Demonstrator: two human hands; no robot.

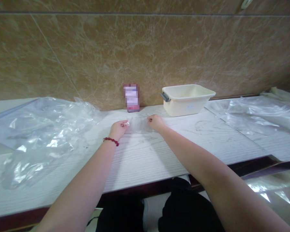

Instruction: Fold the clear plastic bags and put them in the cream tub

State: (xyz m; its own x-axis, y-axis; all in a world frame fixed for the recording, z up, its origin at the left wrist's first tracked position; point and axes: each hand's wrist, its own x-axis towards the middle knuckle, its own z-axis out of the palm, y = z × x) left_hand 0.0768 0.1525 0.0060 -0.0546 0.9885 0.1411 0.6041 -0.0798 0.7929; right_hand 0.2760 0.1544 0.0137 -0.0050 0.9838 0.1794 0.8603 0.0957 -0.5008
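Observation:
A small clear plastic bag (139, 125) is stretched between my two hands, just above the white wood-grain table. My left hand (118, 129), with a dark red beaded bracelet (111, 140) at the wrist, pinches the bag's left end. At the other end, my right hand (156, 122) has its fingers closed on the bag's edge. Being see-through, the bag's exact outline is hard to make out. Behind it, a phone (131, 98) with a blurred screen leans upright against the wall.
On the right of the phone stands a cream plastic tub (181, 108) with a grey handle. Crumpled clear plastic sheeting (50, 135) covers the table's left side, and more plastic sheeting (258, 111) lies at the right. A marbled brown wall (111, 58) borders the table (140, 161) behind.

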